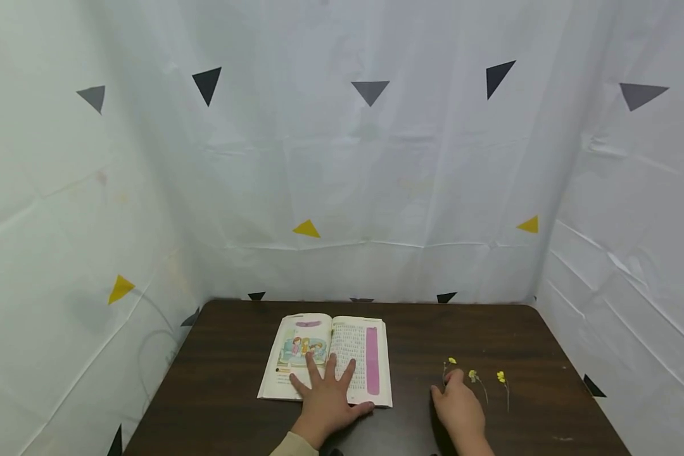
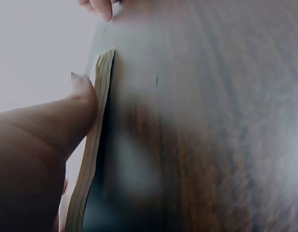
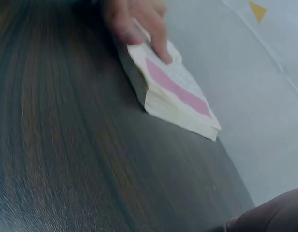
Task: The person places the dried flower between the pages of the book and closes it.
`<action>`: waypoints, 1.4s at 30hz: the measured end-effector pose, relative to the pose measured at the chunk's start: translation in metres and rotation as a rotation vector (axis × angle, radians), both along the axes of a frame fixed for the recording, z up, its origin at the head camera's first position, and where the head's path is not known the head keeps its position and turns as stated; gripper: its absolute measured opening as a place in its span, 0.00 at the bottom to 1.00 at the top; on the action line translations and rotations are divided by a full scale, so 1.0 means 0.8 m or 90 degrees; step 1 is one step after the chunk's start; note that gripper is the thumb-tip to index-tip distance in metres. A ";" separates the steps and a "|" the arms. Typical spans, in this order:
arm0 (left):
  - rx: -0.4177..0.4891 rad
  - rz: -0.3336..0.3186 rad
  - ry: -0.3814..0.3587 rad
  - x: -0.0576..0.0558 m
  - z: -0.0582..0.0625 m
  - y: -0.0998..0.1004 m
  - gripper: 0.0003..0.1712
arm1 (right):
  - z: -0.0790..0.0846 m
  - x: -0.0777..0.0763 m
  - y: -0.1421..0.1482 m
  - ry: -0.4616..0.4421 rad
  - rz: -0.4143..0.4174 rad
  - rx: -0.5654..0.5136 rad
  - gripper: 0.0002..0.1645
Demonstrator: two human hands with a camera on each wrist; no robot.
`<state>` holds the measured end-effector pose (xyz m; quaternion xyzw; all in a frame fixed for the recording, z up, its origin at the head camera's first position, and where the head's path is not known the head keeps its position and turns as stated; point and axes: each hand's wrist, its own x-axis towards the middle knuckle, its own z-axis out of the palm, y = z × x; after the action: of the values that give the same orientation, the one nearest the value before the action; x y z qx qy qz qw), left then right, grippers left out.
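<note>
An open book [image 1: 350, 361] lies on the dark table, with a colour drawing on its left page and a purple-pink band on its right page. My left hand [image 1: 326, 400] rests on the lower part of the pages, fingers spread straight, thumb along the bottom edge. To the right of the book, my right hand [image 1: 460, 405] is low over the table with bent fingers at the stem of a small yellow flower [image 1: 452, 361]; I cannot tell whether they pinch it. Two more yellow flowers, one near [image 1: 472, 375] and one farther right [image 1: 501, 377], lie beside that hand.
The dark wooden table [image 1: 416, 335] has rounded far corners. White sheeting [image 1: 365, 190] with black, grey and yellow triangles hangs behind it and at both sides. In the right wrist view, the thick page block of the book [image 3: 180, 116] stands up from the table.
</note>
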<state>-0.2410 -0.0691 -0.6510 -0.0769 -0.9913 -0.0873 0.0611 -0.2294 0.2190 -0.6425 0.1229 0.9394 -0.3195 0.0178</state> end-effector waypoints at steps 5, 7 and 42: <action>-0.002 0.020 0.031 -0.003 -0.008 0.007 0.55 | 0.000 -0.001 0.000 -0.001 0.004 0.034 0.18; 0.000 0.026 0.028 -0.004 -0.010 0.008 0.54 | 0.000 -0.001 0.001 0.007 0.005 0.045 0.15; 0.088 0.014 0.012 -0.009 -0.007 -0.002 0.39 | -0.009 -0.008 -0.002 0.043 -0.051 0.080 0.07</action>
<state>-0.2482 -0.0709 -0.6568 -0.0621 -0.9831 -0.1542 0.0765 -0.2356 0.2173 -0.6494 0.1507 0.9520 -0.2642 -0.0344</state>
